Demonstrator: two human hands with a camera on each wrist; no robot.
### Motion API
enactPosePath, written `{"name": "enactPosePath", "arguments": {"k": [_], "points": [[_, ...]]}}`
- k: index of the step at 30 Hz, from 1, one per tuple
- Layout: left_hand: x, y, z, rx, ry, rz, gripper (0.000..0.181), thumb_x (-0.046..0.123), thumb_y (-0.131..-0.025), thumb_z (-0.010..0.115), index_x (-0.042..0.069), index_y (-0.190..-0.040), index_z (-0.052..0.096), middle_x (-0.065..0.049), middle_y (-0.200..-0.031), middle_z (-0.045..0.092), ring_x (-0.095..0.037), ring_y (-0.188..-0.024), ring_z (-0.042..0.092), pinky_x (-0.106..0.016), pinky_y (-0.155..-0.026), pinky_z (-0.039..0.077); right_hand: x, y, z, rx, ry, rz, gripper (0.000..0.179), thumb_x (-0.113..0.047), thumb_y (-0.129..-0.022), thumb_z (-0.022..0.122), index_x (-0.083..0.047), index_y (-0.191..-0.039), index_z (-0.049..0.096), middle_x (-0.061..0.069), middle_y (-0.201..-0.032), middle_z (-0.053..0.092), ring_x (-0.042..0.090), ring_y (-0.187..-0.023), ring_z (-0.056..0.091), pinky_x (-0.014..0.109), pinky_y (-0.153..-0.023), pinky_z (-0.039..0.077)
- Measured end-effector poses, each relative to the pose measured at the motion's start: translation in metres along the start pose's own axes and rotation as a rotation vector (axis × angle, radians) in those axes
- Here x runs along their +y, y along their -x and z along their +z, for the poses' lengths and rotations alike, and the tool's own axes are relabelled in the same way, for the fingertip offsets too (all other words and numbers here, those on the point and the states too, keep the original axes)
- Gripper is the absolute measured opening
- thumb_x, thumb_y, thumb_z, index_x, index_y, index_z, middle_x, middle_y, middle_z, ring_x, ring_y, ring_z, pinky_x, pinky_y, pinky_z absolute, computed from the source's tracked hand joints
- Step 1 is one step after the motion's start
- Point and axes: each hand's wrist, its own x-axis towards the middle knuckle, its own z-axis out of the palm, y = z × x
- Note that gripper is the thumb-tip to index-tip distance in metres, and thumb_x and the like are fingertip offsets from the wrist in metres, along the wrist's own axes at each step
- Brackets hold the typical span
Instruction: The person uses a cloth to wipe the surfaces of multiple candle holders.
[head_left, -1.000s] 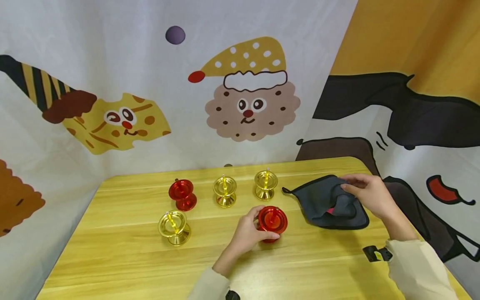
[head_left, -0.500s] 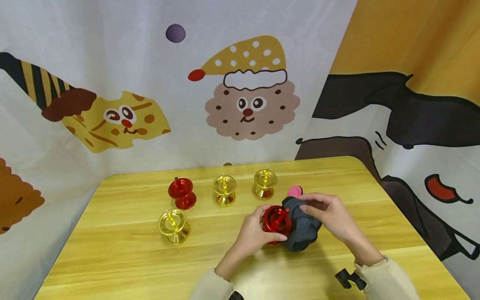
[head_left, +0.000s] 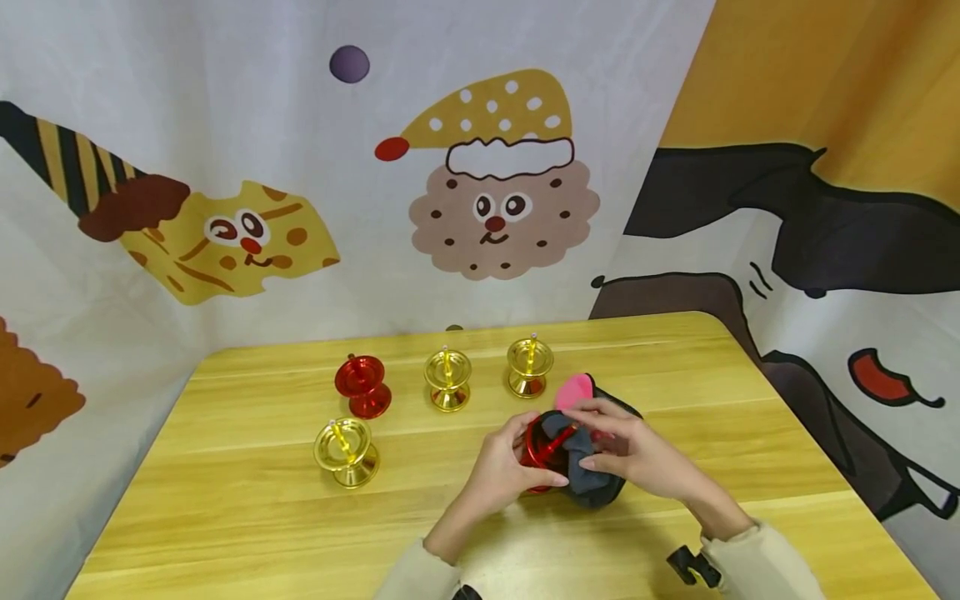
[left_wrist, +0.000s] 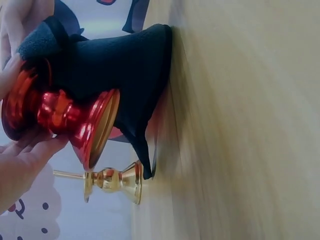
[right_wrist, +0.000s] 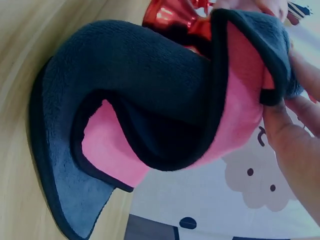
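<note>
1. L hand [head_left: 498, 465]: fingers + thumb curled round a shiny red goblet-shaped holder [left_wrist: 55, 112], prob. metal or metallised plastic. Gripping it, approx. mid-body/bowl.
2. R hand [head_left: 648, 457]: thumb + fingertips pinching a fold of a soft dark grey plush cloth w/ black edging and pink underside [right_wrist: 135, 55].
3. Location: holder is right of centre on the yellow wood-grain table [head_left: 225, 517] as head cam sees it, tilted, underside of its base showing in L wrist view; cloth bunched against its right side. Can't tell how far cloth goes into the bowl, R hand covers it.
4. Handling (est.): holder looks light, stiff, smooth, so maybe slippery. Best grip = narrow waist or under the bowl. Thin red stem [head_left: 555, 444] in the bowl looks easy to bend, don't lift by it.
5. Cloth (est.): light, floppy, grippy; pinch a thick fold, loose flap could drag.
6. Others, standing apart L and behind: 2nd red holder [head_left: 362, 377], gold holder front-left [head_left: 347, 450], gold holder back-middle [head_left: 448, 371], gold holder back-right [head_left: 530, 358]. Neither hand touching these.
</note>
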Motion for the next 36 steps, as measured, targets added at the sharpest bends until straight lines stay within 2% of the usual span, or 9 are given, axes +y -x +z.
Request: {"name": "enactPosePath", "arguments": {"k": [5, 9, 11, 16, 19, 24, 32, 36], "points": [[-0.003, 0.0, 0.0, -0.004, 0.002, 0.013, 0.078, 0.003, -0.067, 0.08, -0.005, -0.132, 0.038, -0.013, -0.124, 0.053, -0.02, -0.11, 0.054, -0.024, -0.089, 0.046, 0.002, -0.005, 0.008, 0.081, 0.142, -0.061, 0.049, -0.003, -0.078, 0.07, 0.0, -0.124, 0.054, 0.016, -0.121, 0.048, 0.013, -0.101, 0.051, 0.024, -0.063, 0.052], [-0.004, -0.001, 0.001, -0.001, -0.013, 0.044, 0.079, 0.003, -0.065, 0.081, -0.004, -0.132, 0.039, -0.013, -0.122, 0.054, -0.02, -0.108, 0.055, -0.022, -0.087, 0.047, 0.002, -0.008, 0.014, 0.147, 0.199, -0.049, 0.047, -0.001, -0.073, 0.074, -0.002, -0.118, 0.06, 0.014, -0.116, 0.054, 0.018, -0.095, 0.056, 0.023, -0.065, 0.054], [-0.004, -0.001, 0.001, 0.002, -0.035, 0.06, 0.079, 0.004, -0.064, 0.082, -0.004, -0.131, 0.041, -0.013, -0.121, 0.055, -0.019, -0.106, 0.056, -0.021, -0.086, 0.047, 0.003, -0.009, 0.017, 0.169, 0.195, -0.049, 0.045, 0.001, -0.071, 0.075, -0.002, -0.114, 0.061, 0.014, -0.114, 0.055, 0.018, -0.091, 0.059, 0.024, -0.065, 0.055], [-0.001, 0.0, 0.002, 0.0, -0.047, 0.084, 0.076, 0.003, -0.064, 0.082, -0.002, -0.129, 0.044, -0.012, -0.12, 0.056, -0.018, -0.106, 0.056, -0.021, -0.087, 0.047, 0.006, -0.011, 0.022, 0.2, 0.142, -0.099, 0.039, 0.002, -0.07, 0.075, -0.001, -0.107, 0.062, 0.015, -0.108, 0.057, 0.013, -0.08, 0.059, 0.024, -0.056, 0.053], [0.002, 0.001, 0.004, 0.004, -0.051, 0.071, 0.075, 0.002, -0.065, 0.081, -0.002, -0.129, 0.043, -0.012, -0.12, 0.056, -0.018, -0.107, 0.055, -0.021, -0.088, 0.046, 0.007, -0.012, 0.024, 0.219, 0.111, -0.127, 0.033, 0.002, -0.07, 0.075, -0.002, -0.101, 0.063, 0.015, -0.103, 0.058, 0.011, -0.082, 0.058, 0.024, -0.055, 0.053], [0.006, 0.002, 0.005, 0.007, -0.076, 0.06, 0.07, -0.001, -0.066, 0.08, -0.006, -0.126, 0.044, -0.016, -0.117, 0.058, -0.022, -0.107, 0.055, -0.023, -0.089, 0.045, 0.009, -0.011, 0.026, 0.251, 0.078, -0.126, 0.027, 0.002, -0.07, 0.075, -0.005, -0.094, 0.065, 0.013, -0.097, 0.059, 0.012, -0.087, 0.057, 0.025, -0.06, 0.054], [-0.003, -0.002, 0.002, -0.008, -0.266, 0.13, 0.07, 0.019, -0.067, 0.082, 0.003, -0.126, 0.047, -0.007, -0.109, 0.064, -0.012, -0.098, 0.058, -0.025, -0.084, 0.048, 0.009, -0.009, 0.023, 0.274, 0.037, -0.083, 0.024, 0.003, -0.07, 0.075, -0.006, -0.091, 0.067, 0.012, -0.096, 0.06, 0.014, -0.088, 0.058, 0.025, -0.068, 0.053], [-0.004, -0.004, 0.001, -0.011, -0.315, 0.162, 0.072, 0.023, -0.067, 0.082, 0.002, -0.126, 0.047, -0.008, -0.109, 0.063, -0.011, -0.098, 0.057, -0.025, -0.084, 0.047, 0.007, -0.007, 0.018, 0.281, 0.016, -0.064, 0.023, 0.003, -0.071, 0.074, -0.005, -0.091, 0.067, 0.011, -0.096, 0.06, 0.014, -0.088, 0.057, 0.025, -0.064, 0.053]]}}
